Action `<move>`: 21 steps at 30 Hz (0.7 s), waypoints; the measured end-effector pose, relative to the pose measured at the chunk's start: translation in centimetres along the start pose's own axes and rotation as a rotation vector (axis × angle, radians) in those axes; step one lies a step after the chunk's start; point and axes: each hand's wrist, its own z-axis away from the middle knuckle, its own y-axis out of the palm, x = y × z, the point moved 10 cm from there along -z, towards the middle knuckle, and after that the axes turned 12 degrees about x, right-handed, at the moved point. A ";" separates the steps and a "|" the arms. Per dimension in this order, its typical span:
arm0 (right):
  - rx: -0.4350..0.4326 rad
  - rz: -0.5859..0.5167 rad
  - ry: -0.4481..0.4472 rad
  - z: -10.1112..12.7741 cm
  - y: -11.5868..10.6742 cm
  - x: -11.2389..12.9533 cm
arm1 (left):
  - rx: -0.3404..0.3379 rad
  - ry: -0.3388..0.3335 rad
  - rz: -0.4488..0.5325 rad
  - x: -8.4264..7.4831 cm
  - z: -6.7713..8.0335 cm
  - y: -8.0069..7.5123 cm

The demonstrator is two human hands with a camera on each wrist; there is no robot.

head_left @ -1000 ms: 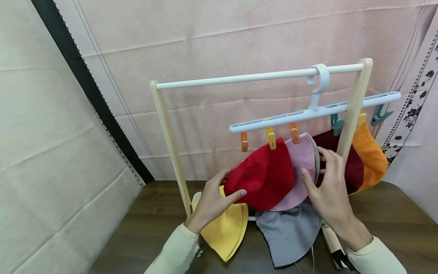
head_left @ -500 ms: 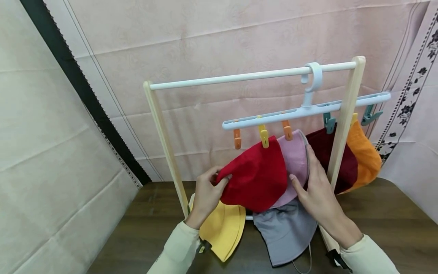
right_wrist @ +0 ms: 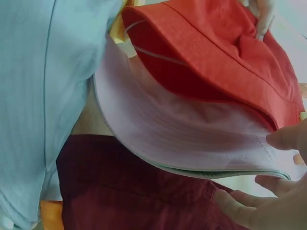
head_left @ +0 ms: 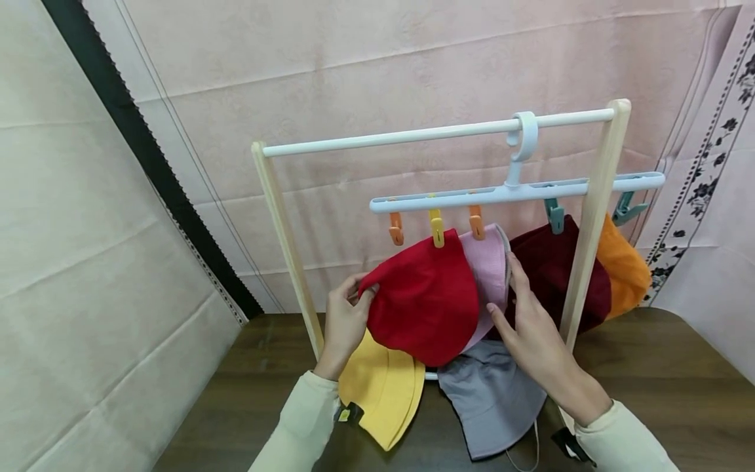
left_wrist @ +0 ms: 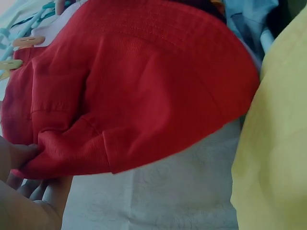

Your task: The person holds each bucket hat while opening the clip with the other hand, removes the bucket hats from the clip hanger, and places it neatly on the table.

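A red bucket hat (head_left: 421, 298) and a pink hat (head_left: 485, 259) hang side by side from clips on a pale blue hanger (head_left: 472, 198). My left hand (head_left: 344, 321) pinches the red hat's left edge between thumb and fingers, bunching the cloth in the left wrist view. Beside the pink hat's right edge is my right hand (head_left: 531, 334), its fingers fairly straight. In the right wrist view the pink brim's edge (right_wrist: 230, 173) runs between its spread thumb and fingers. Behind this hand hangs a maroon hat (head_left: 545, 275), with an orange hat (head_left: 622, 259) beyond it.
The hanger hooks over the top rod (head_left: 377, 141) of a small wooden rack, whose right post (head_left: 592, 223) stands before the maroon hat. Lower down are a yellow hat (head_left: 383, 380) and a grey hat (head_left: 495, 400). An orange clip (head_left: 396, 229) dangles at the hanger's left end.
My left hand has gone from lying spread by the red hat to pinching its edge. The hanger has slid left along the rod and levelled. My right hand moved left with the pink hat.
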 end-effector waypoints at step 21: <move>-0.021 -0.098 -0.116 -0.9 1.0 1.4 | -0.136 -0.148 0.152 1.5 -1.6 -2.0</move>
